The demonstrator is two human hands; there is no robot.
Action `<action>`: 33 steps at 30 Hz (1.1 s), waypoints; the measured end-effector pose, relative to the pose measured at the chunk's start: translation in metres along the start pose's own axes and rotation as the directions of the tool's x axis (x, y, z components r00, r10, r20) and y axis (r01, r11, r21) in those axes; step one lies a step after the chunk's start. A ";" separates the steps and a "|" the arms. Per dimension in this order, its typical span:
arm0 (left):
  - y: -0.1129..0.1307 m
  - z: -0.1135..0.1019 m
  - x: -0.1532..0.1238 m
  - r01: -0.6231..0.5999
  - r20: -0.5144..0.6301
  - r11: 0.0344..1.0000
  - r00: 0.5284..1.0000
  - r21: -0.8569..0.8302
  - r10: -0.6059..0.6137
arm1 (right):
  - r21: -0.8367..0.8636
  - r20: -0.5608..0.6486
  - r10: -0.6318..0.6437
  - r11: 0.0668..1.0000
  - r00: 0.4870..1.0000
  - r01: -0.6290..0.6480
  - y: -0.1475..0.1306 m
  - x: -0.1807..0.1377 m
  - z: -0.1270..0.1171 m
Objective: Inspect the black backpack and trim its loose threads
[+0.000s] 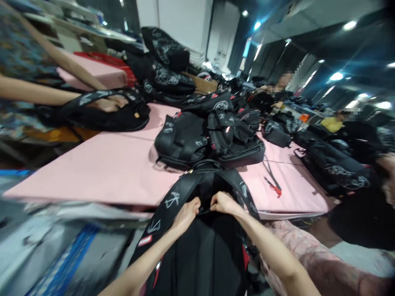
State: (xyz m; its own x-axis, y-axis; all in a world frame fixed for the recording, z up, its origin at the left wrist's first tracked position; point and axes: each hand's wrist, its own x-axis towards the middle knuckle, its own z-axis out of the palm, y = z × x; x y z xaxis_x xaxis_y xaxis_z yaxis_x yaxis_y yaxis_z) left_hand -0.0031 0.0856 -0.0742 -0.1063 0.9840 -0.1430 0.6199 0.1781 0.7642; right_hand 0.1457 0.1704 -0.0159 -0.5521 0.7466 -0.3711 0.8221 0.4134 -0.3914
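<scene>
The backpack (pixel 203 246) is lying straps-up against the near edge of the pink surface (pixel 101 168), directly below the person. It looks soft and floppy, likely light if unpacked; the padded straps and the top loop seem the firmest places to take hold. The left hand (pixel 187 213) and right hand (pixel 224 202) are meeting at its top between the straps, fingers pinching closed on a small black part there, perhaps a loop or zip pull. Whether anything is inside cannot be told. Beyond the backpack, a pile of bags (pixel 210 135) is sitting on the surface; beyond and left of the backpack, another person's hands (pixel 108 102) are resting on a bag.
</scene>
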 end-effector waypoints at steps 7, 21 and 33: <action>0.000 -0.005 0.012 0.019 0.041 1.000 0.999 0.005 -0.020 | 0.115 -0.250 -0.006 0.993 0.968 0.036 0.017 -0.012 -0.011; 0.010 -0.007 0.011 0.059 0.040 0.998 0.997 0.035 -0.060 | -0.003 -0.088 0.005 1.000 0.996 -0.006 0.002 0.000 -0.004; 0.007 -0.005 0.014 0.037 0.021 0.998 0.999 0.042 -0.038 | 0.121 -0.246 0.028 0.993 0.969 0.002 0.014 -0.011 -0.010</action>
State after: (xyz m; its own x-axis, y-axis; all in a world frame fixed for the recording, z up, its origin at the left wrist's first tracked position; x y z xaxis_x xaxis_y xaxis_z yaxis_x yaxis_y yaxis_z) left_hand -0.0042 0.1010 -0.0674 -0.1137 0.9762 -0.1848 0.6476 0.2139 0.7313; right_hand 0.1648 0.1731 -0.0084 -0.4779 0.8630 -0.1638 0.7981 0.3487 -0.4915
